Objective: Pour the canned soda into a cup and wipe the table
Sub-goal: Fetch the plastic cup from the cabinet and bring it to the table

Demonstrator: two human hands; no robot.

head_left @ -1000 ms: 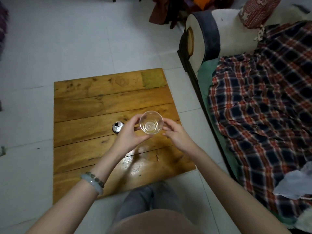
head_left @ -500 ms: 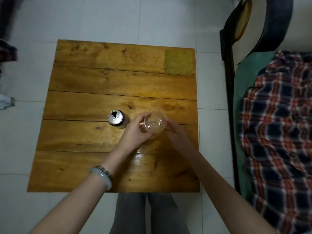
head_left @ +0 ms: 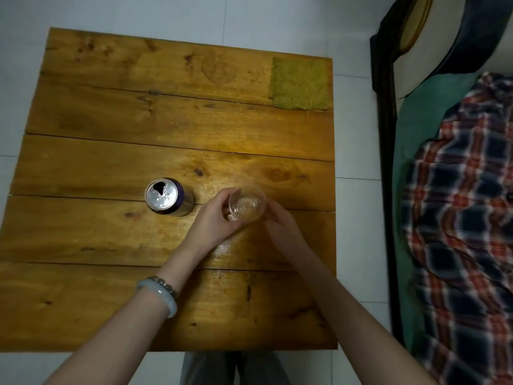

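While both hands are cupping the clear cup (head_left: pixel 247 203), left hand (head_left: pixel 213 218) and right hand (head_left: pixel 280 223) fingers are wrapping its sides just right of the opened can (head_left: pixel 166 197). Pouring seemingly is not starting yet; the cloth (head_left: pixel 301 83), far beyond the can, is lying untouched.

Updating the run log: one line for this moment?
both hands on clear cup | can open, upright, left of cup | cloth untouched

pale tiled floor (head_left: pixel 355 140); sofa (head_left: pixel 416 51) right, plaid blanket (head_left: pixel 466 218) on it.
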